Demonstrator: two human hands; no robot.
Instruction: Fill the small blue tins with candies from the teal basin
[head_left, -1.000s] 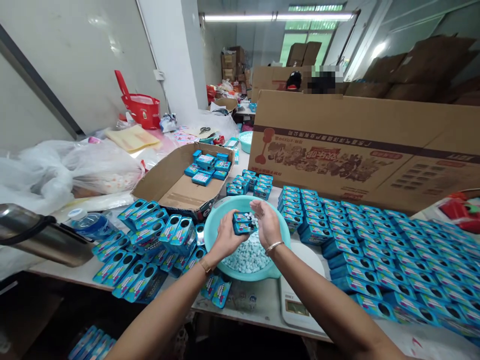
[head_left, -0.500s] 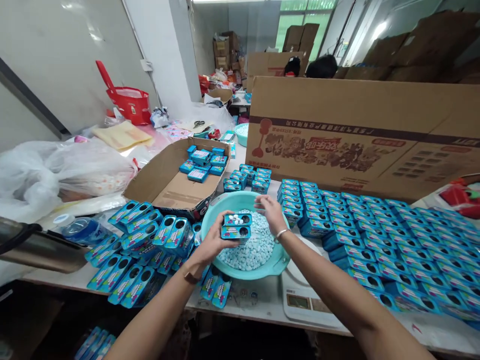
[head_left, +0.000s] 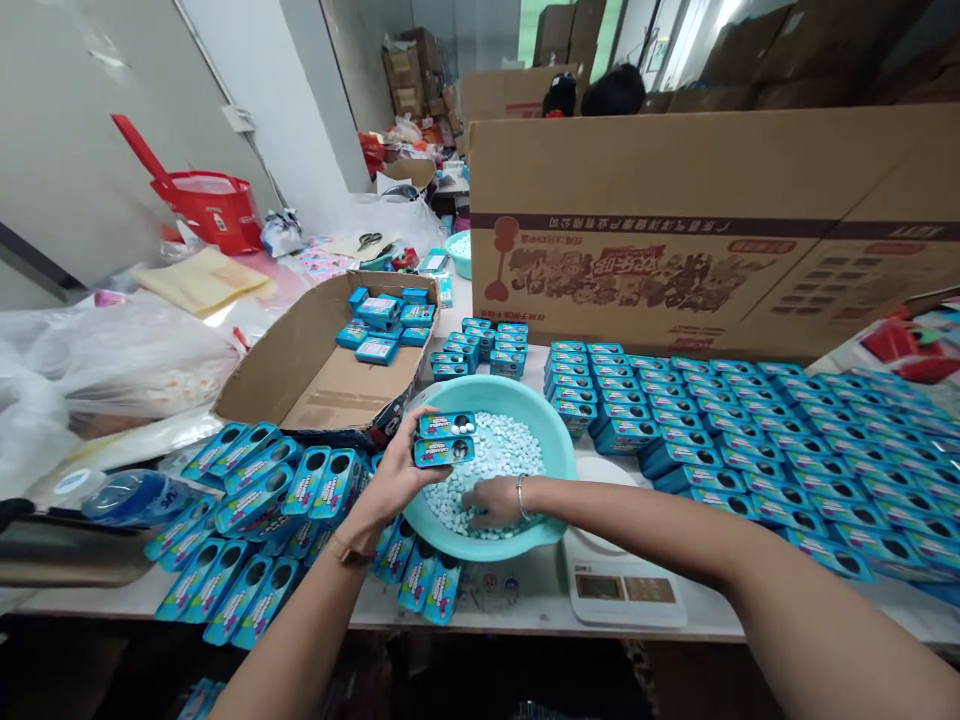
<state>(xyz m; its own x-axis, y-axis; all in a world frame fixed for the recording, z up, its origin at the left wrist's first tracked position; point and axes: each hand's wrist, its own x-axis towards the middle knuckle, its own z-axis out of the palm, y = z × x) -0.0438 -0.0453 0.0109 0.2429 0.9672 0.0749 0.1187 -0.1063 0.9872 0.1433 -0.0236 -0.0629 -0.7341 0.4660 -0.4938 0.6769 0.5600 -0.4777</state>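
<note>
My left hand (head_left: 397, 470) grips two small blue candy boxes (head_left: 444, 452), one above the other, tilted over the basin's left side. Each has a round hole at its right end, and small white pieces show in both holes. Below them stands a turquoise basin (head_left: 559, 450) filled with small pale candies (head_left: 510, 440). Inside it, my right hand (head_left: 495, 503) reaches down with bent fingers closed among the candies; the fingertips are partly buried.
Rows of blue boxes (head_left: 750, 440) cover the right side, and more are piled (head_left: 255, 510) on the left. A white scale (head_left: 626, 590) sits right of the basin. Behind are a cardboard tray (head_left: 330, 390) with boxes and a tall carton (head_left: 675, 220). A blue-capped bottle (head_left: 127, 495) lies left.
My right hand has dropped from above the basin's back rim into the candies. The two boxes in my left hand have shifted left and tilted. The whole view has turned slightly.
</note>
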